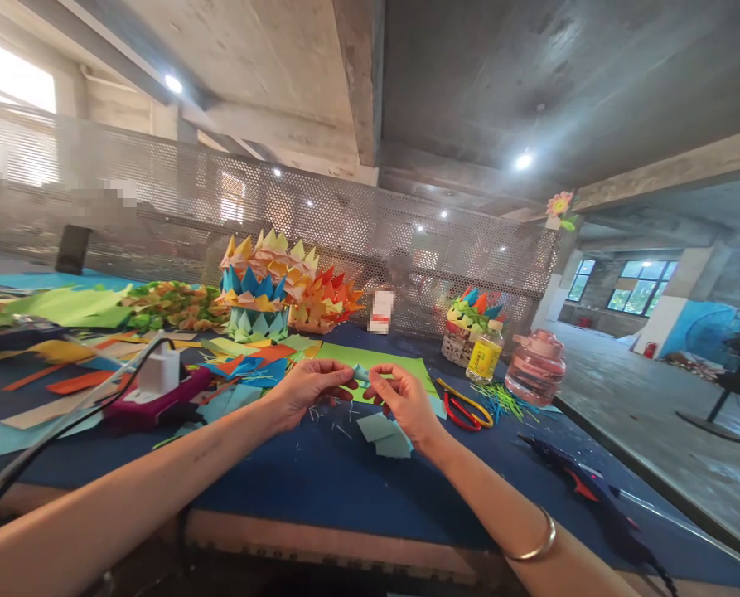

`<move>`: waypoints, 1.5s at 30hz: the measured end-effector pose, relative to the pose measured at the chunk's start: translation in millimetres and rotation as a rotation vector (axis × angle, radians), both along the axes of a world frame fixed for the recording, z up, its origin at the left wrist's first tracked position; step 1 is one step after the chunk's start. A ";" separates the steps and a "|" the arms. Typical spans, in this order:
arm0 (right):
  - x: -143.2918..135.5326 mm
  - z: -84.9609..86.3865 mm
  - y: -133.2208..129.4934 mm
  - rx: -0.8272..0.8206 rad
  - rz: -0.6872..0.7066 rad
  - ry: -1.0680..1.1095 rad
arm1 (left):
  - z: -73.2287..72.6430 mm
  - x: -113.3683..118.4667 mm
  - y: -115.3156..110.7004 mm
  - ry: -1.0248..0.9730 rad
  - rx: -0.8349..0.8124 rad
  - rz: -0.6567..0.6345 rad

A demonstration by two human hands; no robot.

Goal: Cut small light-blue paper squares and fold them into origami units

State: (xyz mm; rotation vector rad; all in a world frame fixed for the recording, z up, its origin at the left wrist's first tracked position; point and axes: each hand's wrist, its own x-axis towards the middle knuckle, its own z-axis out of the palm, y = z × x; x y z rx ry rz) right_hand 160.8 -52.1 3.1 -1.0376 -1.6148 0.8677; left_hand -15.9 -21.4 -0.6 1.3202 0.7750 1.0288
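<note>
Between my two hands a small light-blue piece of paper (pixel 360 376) is held above the table, pinched from both sides. My left hand (pixel 311 390) grips its left end with thumb and fingers closed. On the other side, my right hand (pixel 403 402) pinches the right end. Part of the paper is hidden by the fingers, so its exact fold cannot be made out. Below my right hand lie several light-blue paper squares (pixel 385 435). Behind the hands a green sheet (pixel 407 369) lies flat on the dark blue tabletop (pixel 295 497).
Scissors (pixel 466 410), a yellow-labelled bottle (pixel 485 355) and a pink water jug (pixel 535 369) stand or lie to the right. A glue gun (pixel 584 477) rests near the right edge. At left are a power strip (pixel 158 394) and paper scraps; folded-paper crowns (pixel 258 290) stand behind.
</note>
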 end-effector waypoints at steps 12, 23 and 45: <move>2.2 -3.2 5.2 0.108 -0.091 -0.055 | 1.6 4.3 -4.2 0.138 0.208 0.104; 3.9 -8.7 9.3 0.177 -0.100 -0.074 | -0.7 4.7 -1.3 0.114 0.306 0.135; 0.2 -8.4 7.1 0.191 -0.012 -0.012 | -0.3 7.6 -3.2 0.139 0.325 0.099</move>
